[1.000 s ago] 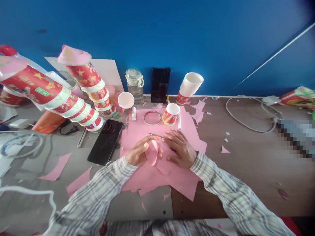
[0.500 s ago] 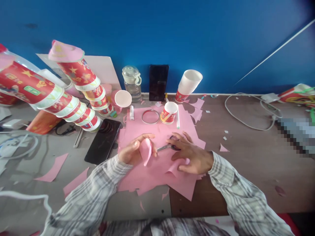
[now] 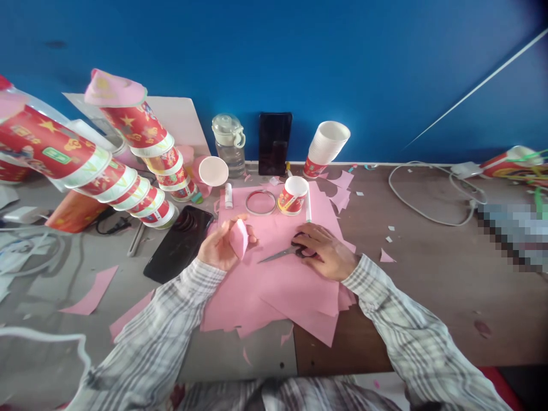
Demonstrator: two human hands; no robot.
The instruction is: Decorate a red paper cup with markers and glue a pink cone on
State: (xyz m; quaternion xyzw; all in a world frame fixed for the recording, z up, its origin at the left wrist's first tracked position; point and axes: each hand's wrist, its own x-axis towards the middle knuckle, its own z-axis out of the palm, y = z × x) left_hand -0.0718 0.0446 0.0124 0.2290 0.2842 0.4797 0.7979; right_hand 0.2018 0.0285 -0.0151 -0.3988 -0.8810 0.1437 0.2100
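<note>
My left hand (image 3: 218, 246) is closed around a small folded piece of pink paper (image 3: 238, 238), held above the left side of the pink paper sheets (image 3: 240, 297). Over the right side of those sheets, my right hand (image 3: 327, 251) has its fingers curled on the dark handles of a pair of scissors (image 3: 280, 254). The blades look closed and point left, towards my left hand. A red and white paper cup (image 3: 293, 196), a silver ring (image 3: 261, 202), a white glue stick (image 3: 228, 196) and a white pen (image 3: 308, 206) are on the far part of the sheets.
Tall stacks of red paper cups (image 3: 137, 128) topped with pink paper stand at left. A black phone (image 3: 177, 242) lies before them. A water bottle (image 3: 229, 145), an upright phone (image 3: 274, 142) and nested cups (image 3: 326, 149) line the wall. A white cable (image 3: 423, 220) lies right.
My left hand has moved left and away from me with the folded paper. My right hand has let go of a curled pink sheet, which lies flat, and closed on the scissors.
</note>
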